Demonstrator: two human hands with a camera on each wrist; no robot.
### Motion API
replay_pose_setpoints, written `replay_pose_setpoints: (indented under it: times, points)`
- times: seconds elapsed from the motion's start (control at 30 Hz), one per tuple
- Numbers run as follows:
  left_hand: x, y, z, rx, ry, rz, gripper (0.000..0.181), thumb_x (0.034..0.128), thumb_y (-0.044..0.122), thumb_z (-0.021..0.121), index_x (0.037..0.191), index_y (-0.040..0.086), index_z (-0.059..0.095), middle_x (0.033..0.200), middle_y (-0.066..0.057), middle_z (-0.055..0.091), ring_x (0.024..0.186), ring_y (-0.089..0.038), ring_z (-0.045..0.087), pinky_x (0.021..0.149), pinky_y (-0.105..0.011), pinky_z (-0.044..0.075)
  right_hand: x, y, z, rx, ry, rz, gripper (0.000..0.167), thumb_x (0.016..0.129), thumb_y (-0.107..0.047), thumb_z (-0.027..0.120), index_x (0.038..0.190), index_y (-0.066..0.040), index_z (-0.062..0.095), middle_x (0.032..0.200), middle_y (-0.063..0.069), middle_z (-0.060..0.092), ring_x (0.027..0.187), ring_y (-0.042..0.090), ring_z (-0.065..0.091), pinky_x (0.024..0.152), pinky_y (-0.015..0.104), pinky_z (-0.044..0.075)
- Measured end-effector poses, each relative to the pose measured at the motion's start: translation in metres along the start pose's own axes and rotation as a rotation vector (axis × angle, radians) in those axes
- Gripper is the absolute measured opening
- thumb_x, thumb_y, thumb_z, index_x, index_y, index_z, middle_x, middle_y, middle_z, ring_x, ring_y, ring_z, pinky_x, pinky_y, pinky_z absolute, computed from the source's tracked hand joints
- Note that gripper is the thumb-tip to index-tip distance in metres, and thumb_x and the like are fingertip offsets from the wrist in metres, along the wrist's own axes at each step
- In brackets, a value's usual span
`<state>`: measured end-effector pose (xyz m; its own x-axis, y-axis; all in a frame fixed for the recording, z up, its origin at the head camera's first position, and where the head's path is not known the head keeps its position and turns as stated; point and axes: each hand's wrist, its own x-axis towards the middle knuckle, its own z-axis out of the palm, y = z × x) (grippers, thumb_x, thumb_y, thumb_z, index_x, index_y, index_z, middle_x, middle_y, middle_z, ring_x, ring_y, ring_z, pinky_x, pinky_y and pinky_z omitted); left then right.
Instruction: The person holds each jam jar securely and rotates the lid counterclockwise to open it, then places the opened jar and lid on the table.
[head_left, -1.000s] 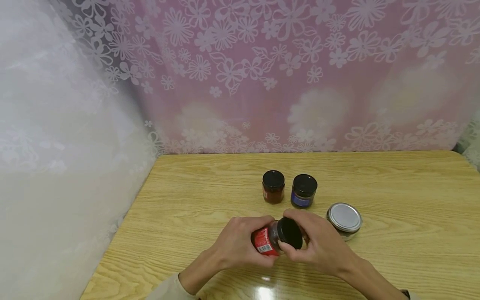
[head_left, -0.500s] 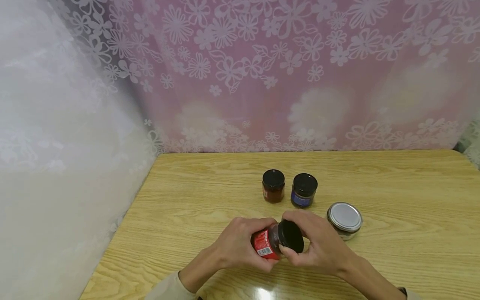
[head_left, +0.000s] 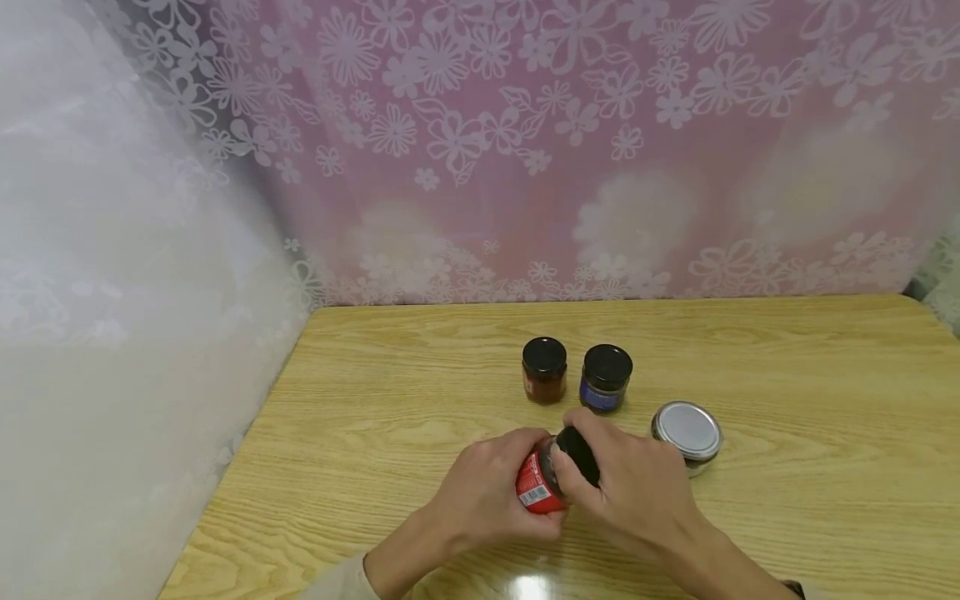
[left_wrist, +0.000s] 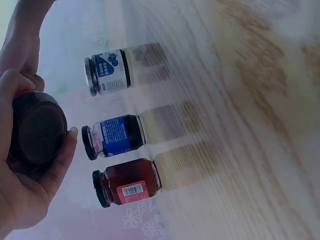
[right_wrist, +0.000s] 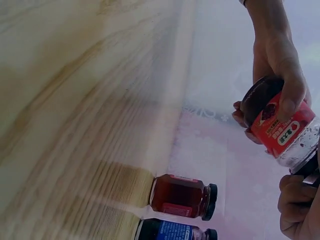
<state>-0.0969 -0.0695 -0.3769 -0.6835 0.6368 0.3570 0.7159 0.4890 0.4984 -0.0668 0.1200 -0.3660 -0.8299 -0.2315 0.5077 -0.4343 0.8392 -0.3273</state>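
Left hand [head_left: 486, 490] is gripping the tilted red-labelled jar [head_left: 536, 485] between both hands, right hand [head_left: 643, 487] is clutching its black lid [head_left: 581, 458]. Dark-red jar [head_left: 545, 385] and blue black-lidded jar [head_left: 602, 395] are standing just beyond them, silver-lidded jar [head_left: 687, 429] is sitting by the right knuckles.

On my left wrist feed, I've got the left hand [left_wrist: 25, 200] curled round a dark jar [left_wrist: 40, 127], its round base facing me! The right hand [left_wrist: 22, 57] shows just beyond. Across my sideways picture, three lidded jars stand on the wood-grain table [left_wrist: 240, 150]: a blue-and-white-labelled jar [left_wrist: 111, 72], then a blue-labelled jar [left_wrist: 115, 136], and close beside that a deep red jar [left_wrist: 131, 181], barcode in view.
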Motion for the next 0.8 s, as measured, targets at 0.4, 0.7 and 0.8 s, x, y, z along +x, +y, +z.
replay_pose_setpoints:
  times: [0.4,0.7,0.8]
  points:
    - [0.003,-0.001,-0.001,-0.073,-0.024,0.040,0.056,0.0653,0.029,0.083,0.112,0.009,0.059,0.090,0.005,0.064,0.072,0.004,0.056,0.063,-0.008,0.044,0.000,0.008,0.007,0.086,0.193,-0.200,0.031,0.087,-0.041,0.052,0.101,-0.016,0.064,0.085,-0.007,0.065,0.057,0.004,0.053,0.042,0.022,0.037]
    - [0.007,-0.004,-0.002,-0.178,-0.095,0.009,0.051,0.0678,0.027,0.082,0.111,0.011,0.060,0.091,0.007,0.064,0.074,0.007,0.055,0.063,-0.008,0.045,0.000,0.012,0.012,0.089,0.201,-0.229,0.032,0.089,-0.040,0.049,0.100,-0.014,0.064,0.083,-0.006,0.066,0.058,0.008,0.057,0.044,0.023,0.040]
    - [0.007,-0.005,-0.002,-0.200,-0.106,0.013,0.051,0.0674,0.026,0.082,0.112,0.011,0.061,0.091,0.007,0.064,0.074,0.007,0.055,0.063,-0.008,0.045,0.000,0.014,0.013,0.095,0.203,-0.247,0.032,0.089,-0.040,0.047,0.099,-0.015,0.063,0.082,-0.007,0.065,0.057,0.008,0.056,0.044,0.023,0.040]
